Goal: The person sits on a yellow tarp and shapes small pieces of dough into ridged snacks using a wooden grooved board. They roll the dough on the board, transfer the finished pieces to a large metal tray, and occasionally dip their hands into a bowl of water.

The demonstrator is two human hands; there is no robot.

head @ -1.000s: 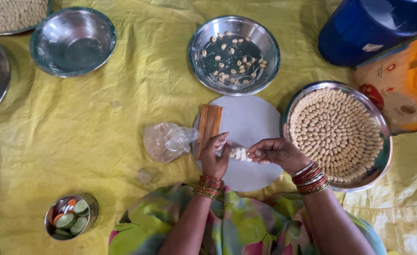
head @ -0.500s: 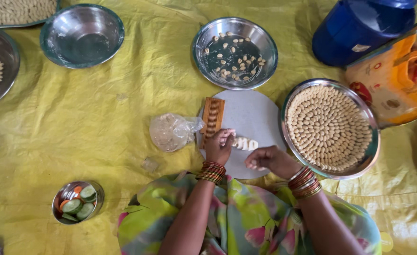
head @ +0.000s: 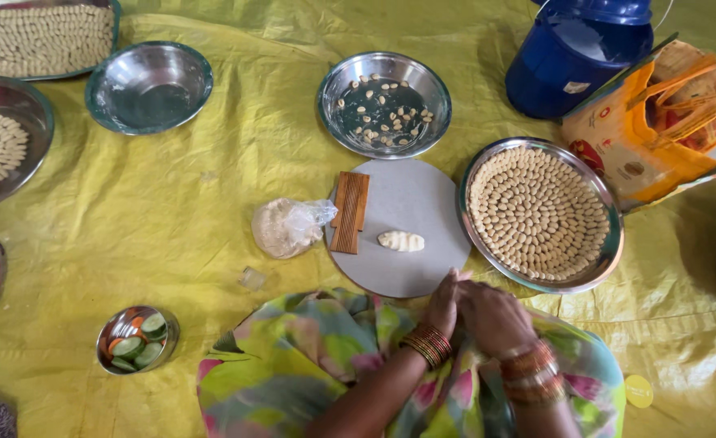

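A ridged dough piece [head: 401, 241] was laid on the round board [head: 407, 276], its long axis running left to right. The left hand [head: 443, 304] and right hand [head: 492, 316] were pressed together, holding nothing visible.

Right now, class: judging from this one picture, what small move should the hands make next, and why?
Probably reach forward for the dough strip: it lies alone on the round board, while the left hand and right hand are pressed together at the board's near edge, apparently holding nothing.
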